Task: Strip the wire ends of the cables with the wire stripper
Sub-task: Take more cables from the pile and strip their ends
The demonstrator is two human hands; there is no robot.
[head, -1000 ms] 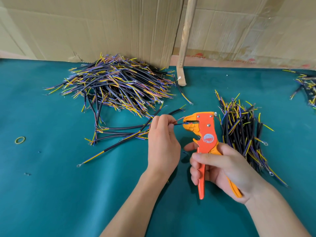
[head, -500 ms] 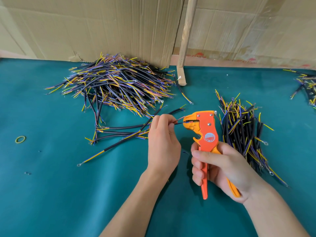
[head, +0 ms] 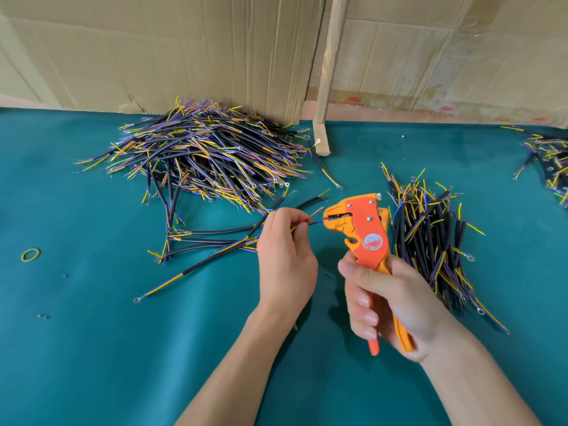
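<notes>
My right hand (head: 390,302) grips the handles of an orange wire stripper (head: 365,229), squeezed close together, its jaws pointing left. My left hand (head: 285,256) pinches a black cable (head: 212,262) near its end. The cable's thin blue wire tip (head: 316,222) sits just left of the jaws, and a pink wire sticks up beside it. The cable's far end, with a yellow wire and ring terminal, trails left over the teal table (head: 123,348).
A big heap of cables (head: 199,155) lies at the back left. A smaller bundle (head: 430,235) lies right of the stripper, and another pile (head: 550,161) sits at the far right edge. A wooden stick (head: 327,75) leans on the cardboard wall. A green rubber band (head: 30,255) lies far left.
My right hand has squeezed the stripper handles together. My left hand has drawn the cable slightly left, so the wire tip now sits outside the jaws.
</notes>
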